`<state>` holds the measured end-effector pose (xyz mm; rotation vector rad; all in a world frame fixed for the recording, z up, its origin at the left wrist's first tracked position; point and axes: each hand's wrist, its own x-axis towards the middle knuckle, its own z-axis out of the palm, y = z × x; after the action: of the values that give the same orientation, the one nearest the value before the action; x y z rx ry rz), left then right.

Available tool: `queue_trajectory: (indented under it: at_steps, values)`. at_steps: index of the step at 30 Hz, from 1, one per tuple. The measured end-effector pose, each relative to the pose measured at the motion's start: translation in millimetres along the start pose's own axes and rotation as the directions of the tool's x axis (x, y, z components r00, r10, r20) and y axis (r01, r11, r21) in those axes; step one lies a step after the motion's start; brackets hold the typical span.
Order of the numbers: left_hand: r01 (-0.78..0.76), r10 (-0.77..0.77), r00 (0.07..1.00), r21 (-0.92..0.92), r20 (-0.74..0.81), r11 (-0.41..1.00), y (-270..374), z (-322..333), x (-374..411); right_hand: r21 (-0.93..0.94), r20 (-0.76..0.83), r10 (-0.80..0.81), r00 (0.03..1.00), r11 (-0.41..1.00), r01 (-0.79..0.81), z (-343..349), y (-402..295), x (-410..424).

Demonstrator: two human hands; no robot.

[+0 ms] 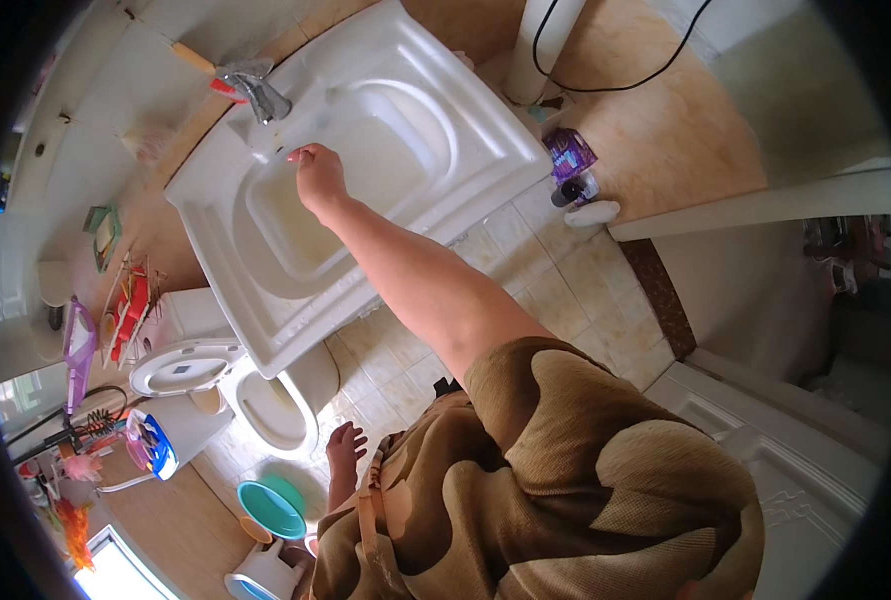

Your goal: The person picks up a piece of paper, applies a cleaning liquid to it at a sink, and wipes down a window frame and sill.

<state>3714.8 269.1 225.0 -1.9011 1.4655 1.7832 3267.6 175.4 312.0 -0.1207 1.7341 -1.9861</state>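
Observation:
My right hand [321,180] reaches over the white washbasin [415,52], its fingers curled together near the basin's tap-side edge. Nothing shows in its fingers, though the palm is turned out of sight. Just beyond it stands a chrome tap [264,96] with a red item behind its base. Whether water lies in the bowl is hard to tell. My left hand [346,451] hangs low at my side, fingers loosely apart and holding nothing. It is nearest the white toilet [273,412], whose lid is raised, and a turquoise basin [276,506] on the floor.
A wire rack with red items [131,311] and a green soap holder [103,234] are on the left wall. A purple packet [569,155] and a dark-capped bottle [567,193] lie right of the washbasin. A white stool [269,570] stands low left; a black cable [603,90] hangs above right.

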Motion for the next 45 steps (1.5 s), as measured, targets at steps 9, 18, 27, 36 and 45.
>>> queue_trajectory:
  at_steps: [9, 18, 27, 36, 45]
  values:
    - [-0.058, 0.057, 0.998, 0.056, 0.016, 0.997, -8, 4, -1, 0.045, 0.044, -0.089, 0.995, 0.995, 0.087, -5, -33, -18]
    - [-0.137, 0.132, 0.99, 0.177, 0.04, 0.975, 2, 21, -24, -0.298, 0.211, -0.215, 0.954, 0.915, 0.272, -38, -19, -40]
    - [-0.026, 0.018, 0.998, 0.149, 0.057, 0.988, 24, 90, 5, 0.344, 0.39, 0.073, 0.918, 0.913, -0.219, -211, -112, -39]
    - [-0.125, 0.12, 0.99, 0.064, 0.071, 0.99, 99, 228, -12, 0.437, 0.262, 0.426, 0.866, 0.748, -0.5, -409, -101, -10]
    - [0.0, -0.01, 0.992, 0.086, 0.126, 0.996, 111, 276, -2, 0.356, 0.291, 0.633, 0.717, 0.624, -0.696, -373, -57, 109]
